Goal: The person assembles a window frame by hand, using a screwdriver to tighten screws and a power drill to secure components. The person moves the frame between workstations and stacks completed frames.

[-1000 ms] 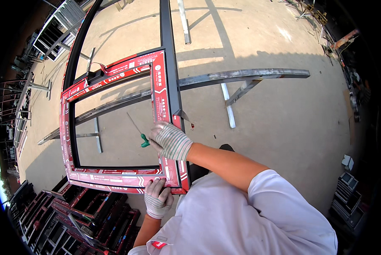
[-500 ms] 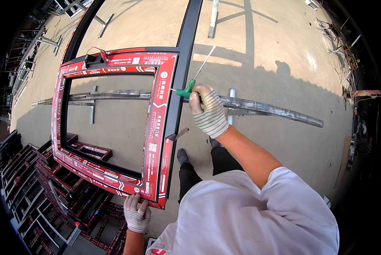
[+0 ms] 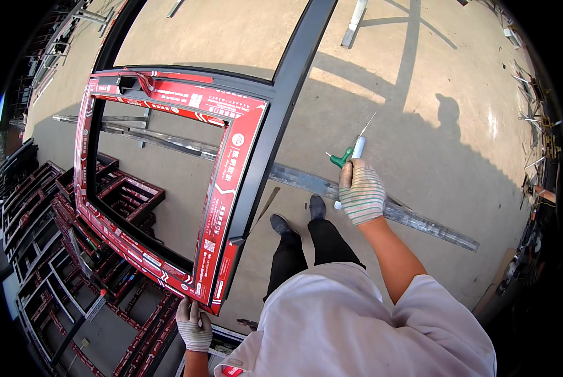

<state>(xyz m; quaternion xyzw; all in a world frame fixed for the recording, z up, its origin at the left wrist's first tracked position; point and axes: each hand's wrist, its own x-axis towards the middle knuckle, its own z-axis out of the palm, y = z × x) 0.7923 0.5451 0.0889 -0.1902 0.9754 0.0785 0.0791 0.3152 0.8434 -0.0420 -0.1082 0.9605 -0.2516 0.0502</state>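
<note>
My right hand [image 3: 363,193], in a striped knit glove, is closed around a green T-handle hex key [image 3: 341,158]. Its long thin shaft points up and away. Hand and tool are to the right of the window frame, apart from it. At the near corner of a window sash [image 3: 234,157] covered in red protective film, my gloved left hand [image 3: 193,327] has its fingers curled on the edge. The sash sits within a larger dark grey window frame [image 3: 287,94] and stands out from it at the near end. A loose flap of red film [image 3: 146,84] sticks up at the far side.
Below the frame runs a long metal support bar [image 3: 432,229]. Stacked red-wrapped frames [image 3: 130,188] and grey profiles [image 3: 61,283] lie at the left. Another metal bar [image 3: 355,24] is at the far right. Clutter lines the right edge of the floor.
My right hand has moved right and nearer with the hex key, away from the dark frame. My left hand stays at the sash corner. The view has shifted.
</note>
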